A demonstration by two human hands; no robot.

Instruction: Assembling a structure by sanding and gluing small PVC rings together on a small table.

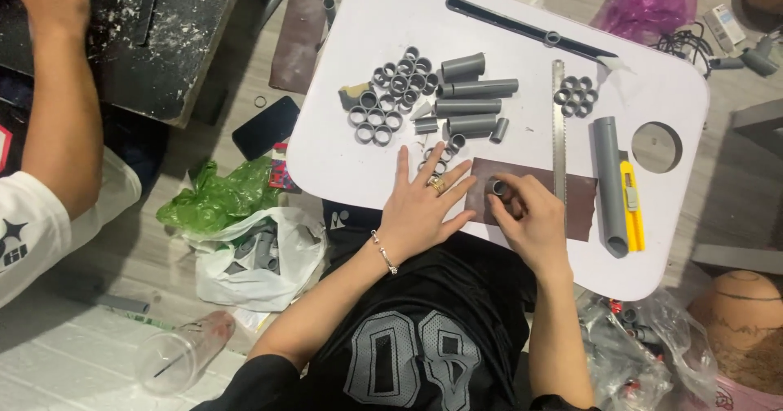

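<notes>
Grey pipe rings (390, 93), white table (375, 19), brown sandpaper (581, 199) (yellow knife (631, 207) beside)

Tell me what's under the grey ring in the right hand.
The grey ring sits on a brown sandpaper sheet lying on the white table. The right hand pinches it; the left hand covers the sheet's left edge.

— What are we holding on the brown sandpaper sheet (571, 195)?
— A short grey pipe ring (498, 187), open end up, pinched in our right hand (526, 219) near the sheet's left end; our left hand (424, 207) presses flat on that edge
</notes>
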